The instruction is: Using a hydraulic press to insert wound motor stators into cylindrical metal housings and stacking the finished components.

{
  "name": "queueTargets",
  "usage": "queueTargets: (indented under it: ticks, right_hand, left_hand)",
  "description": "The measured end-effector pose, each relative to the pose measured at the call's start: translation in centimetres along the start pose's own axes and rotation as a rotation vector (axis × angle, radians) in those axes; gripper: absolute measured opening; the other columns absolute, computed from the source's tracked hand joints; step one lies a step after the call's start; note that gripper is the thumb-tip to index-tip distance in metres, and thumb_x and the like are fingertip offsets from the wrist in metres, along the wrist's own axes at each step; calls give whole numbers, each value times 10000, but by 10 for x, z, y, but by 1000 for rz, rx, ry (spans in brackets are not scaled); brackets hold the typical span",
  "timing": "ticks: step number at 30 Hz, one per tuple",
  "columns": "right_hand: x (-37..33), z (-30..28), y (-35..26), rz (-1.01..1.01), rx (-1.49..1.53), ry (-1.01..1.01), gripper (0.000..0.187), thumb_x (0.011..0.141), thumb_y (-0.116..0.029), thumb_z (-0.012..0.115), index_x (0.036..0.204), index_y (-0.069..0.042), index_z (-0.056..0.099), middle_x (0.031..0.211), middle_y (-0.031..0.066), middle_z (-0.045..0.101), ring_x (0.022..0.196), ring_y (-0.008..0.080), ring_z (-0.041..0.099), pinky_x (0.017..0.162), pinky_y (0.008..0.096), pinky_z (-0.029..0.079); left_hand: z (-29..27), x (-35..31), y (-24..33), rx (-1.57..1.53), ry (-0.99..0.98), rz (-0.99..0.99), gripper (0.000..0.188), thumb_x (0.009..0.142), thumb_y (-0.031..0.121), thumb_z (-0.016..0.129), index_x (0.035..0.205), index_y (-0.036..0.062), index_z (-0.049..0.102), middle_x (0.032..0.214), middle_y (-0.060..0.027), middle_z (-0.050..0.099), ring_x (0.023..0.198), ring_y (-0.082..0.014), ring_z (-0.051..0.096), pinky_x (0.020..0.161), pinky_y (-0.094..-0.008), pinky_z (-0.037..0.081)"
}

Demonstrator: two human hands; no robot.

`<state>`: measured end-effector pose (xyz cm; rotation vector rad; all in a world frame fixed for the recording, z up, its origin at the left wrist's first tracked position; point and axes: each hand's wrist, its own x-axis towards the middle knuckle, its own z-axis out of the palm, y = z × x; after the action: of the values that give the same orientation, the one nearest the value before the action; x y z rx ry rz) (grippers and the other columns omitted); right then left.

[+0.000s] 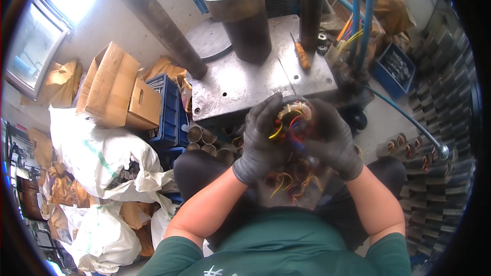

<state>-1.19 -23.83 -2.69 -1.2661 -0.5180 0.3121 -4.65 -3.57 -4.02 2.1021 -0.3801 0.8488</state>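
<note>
Between my two grey-gloved hands is a motor stator with red, yellow and blue lead wires and pale lacing along its top. My left hand wraps round its left side, fingers pointing up. On the other side my right hand grips it, somewhat smeared by motion. The stator's lower part is dark and blurred. Just beyond it lies the front edge of a press's metal bed plate. An orange-handled screwdriver rests on that plate, and a thin rod lies close by.
A thick ram and two columns rise from the plate. More wired stators sit below my hands. Metal rings, a blue crate, cartons and white sacks stand left. Stacked dark cylinders and a hose are right.
</note>
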Motion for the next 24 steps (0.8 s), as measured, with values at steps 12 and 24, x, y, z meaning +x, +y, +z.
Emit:
queueTargets:
  ticks: [12,24]
  right_hand:
    - [-4,-3,-14,138,160,52,702,919,-193,811,1503,-13,465,1394,93,612,1293,184,565,1109,365,464]
    - [4,8,-38,-144,199,-117,700,985,-288,735,1550,-10,429,1451,124,584,1335,208,546,1165,383,396]
  left_hand:
    - [0,-4,0,-120,-68,-95,1080,621,177,1010,1524,97,424,1381,-164,549,1268,-302,606,1080,-411,524]
    - [-25,32,-14,206,117,202,995,634,155,972,1469,64,438,1319,-164,520,1157,-322,613,966,-398,558]
